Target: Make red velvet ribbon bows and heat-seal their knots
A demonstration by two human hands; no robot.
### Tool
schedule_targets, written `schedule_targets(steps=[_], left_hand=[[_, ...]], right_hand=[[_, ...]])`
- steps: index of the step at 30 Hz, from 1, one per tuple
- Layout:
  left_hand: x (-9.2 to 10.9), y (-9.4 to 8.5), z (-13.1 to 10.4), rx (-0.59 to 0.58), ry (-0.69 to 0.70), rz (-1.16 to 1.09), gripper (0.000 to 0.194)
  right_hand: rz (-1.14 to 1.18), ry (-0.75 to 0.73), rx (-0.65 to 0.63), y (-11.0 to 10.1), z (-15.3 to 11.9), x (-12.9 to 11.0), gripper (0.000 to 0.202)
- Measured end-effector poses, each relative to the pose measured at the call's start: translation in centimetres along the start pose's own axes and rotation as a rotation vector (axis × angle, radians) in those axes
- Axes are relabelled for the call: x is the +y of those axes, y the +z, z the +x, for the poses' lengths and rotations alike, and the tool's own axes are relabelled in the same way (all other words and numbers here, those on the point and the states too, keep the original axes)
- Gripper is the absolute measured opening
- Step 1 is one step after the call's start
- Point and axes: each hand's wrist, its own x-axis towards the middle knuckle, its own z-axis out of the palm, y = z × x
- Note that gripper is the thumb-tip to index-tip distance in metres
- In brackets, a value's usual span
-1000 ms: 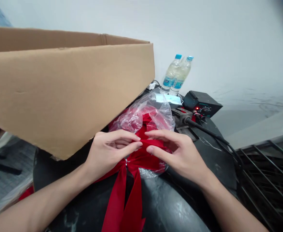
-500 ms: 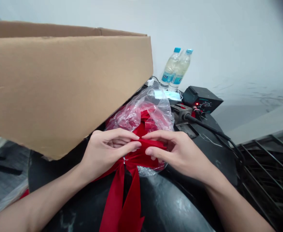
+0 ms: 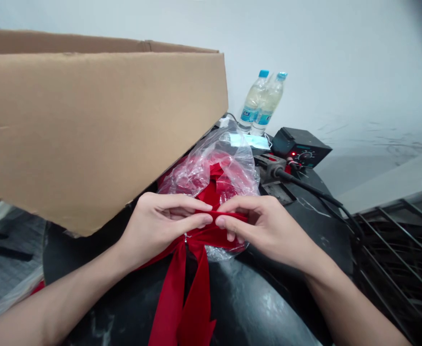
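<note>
Red ribbon (image 3: pixel 196 298) runs from the clear plastic bag (image 3: pixel 192 170) toward me, with two loose tails hanging down at the front. My left hand (image 3: pixel 167 221) pinches a folded edge of the ribbon between thumb and fingers. From the right, my right hand (image 3: pixel 257 221) pinches the same fold, its fingertips close to those of the left. A thin silvery twist tie (image 3: pixel 186 237) shows on the ribbon just below my left fingertips. More red ribbon lies inside the bag behind both hands.
A large cardboard box (image 3: pixel 102 129) fills the left side. Two bottles (image 3: pixel 252 103) stand by the wall, with a light-blue mask (image 3: pixel 249 141) before them. A black control box (image 3: pixel 300 146), thick cable (image 3: pixel 307 190) and metal rack (image 3: pixel 401 250) are at right, around the black round table (image 3: pixel 261 298).
My right thumb has moved up and left and closed onto the ribbon fold. My fingertips have come closer together, and the fold between them looks narrower.
</note>
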Motion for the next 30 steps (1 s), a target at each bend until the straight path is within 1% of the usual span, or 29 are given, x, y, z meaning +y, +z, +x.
schedule_targets(steps=[2,5,7,9,10,12,14,15,17,19,21,23,26,28,30], left_hand=[[0.0,0.1,0.1,-0.003,-0.009,0.006,0.014],[0.3,-0.4,0.4,-0.033,-0.058,0.026,0.025],[0.7,-1.2,0.3,-0.114,-0.087,0.126,0.025],[0.8,-2.3,-0.2,-0.245,-0.065,0.347,0.024],[0.7,-2.9,-0.7,-0.305,-0.031,0.485,0.026],[0.2,-3.6,-2.0,-0.37,0.054,0.755,0.034],[-0.6,-3.7,-3.3,-0.379,0.115,0.947,0.045],[-1.0,-3.5,-3.8,-0.378,0.129,1.006,0.046],[-1.5,-3.0,-4.5,-0.362,0.142,1.078,0.038],[-1.5,-2.4,-4.7,-0.321,0.15,1.085,0.026],[-1.3,-2.0,-4.8,-0.284,0.159,1.026,0.022],[-0.9,-1.9,-4.9,-0.261,0.141,0.932,0.022],[0.0,-2.2,-4.9,-0.256,0.058,0.81,0.025],[0.8,-2.6,-4.6,-0.325,0.003,0.684,0.024],[1.7,-3.0,-4.2,-0.473,-0.052,0.48,0.019]], right_hand=[[-0.031,-0.002,-0.011,0.0,0.2,0.0,0.015],[-0.111,-0.03,-0.021,-0.2,0.3,-0.4,0.016],[-0.249,-0.117,0.023,-0.4,-0.4,-1.2,0.012],[-0.387,-0.199,0.088,-0.2,-2.1,-2.3,0.01],[-0.427,-0.217,0.111,0.2,-3.3,-2.8,0.01],[-0.422,-0.174,0.108,1.6,-5.8,-3.2,0.009],[-0.392,-0.097,0.065,3.9,-7.7,-2.7,0.012],[-0.378,-0.058,0.081,5.2,-8.3,-2.2,0.013],[-0.343,0.017,0.112,7.8,-8.6,-0.9,0.016],[-0.312,0.036,0.191,9.9,-8.4,0.1,0.016],[-0.289,0.017,0.273,11.3,-8.1,0.5,0.015],[-0.266,-0.008,0.325,11.9,-8.1,0.4,0.015],[-0.215,-0.029,0.373,11.8,-8.8,-0.1,0.014],[-0.154,-0.024,0.388,11.0,-9.3,-0.3,0.013],[-0.062,-0.01,0.358,9.9,-9.7,-0.5,0.013]])
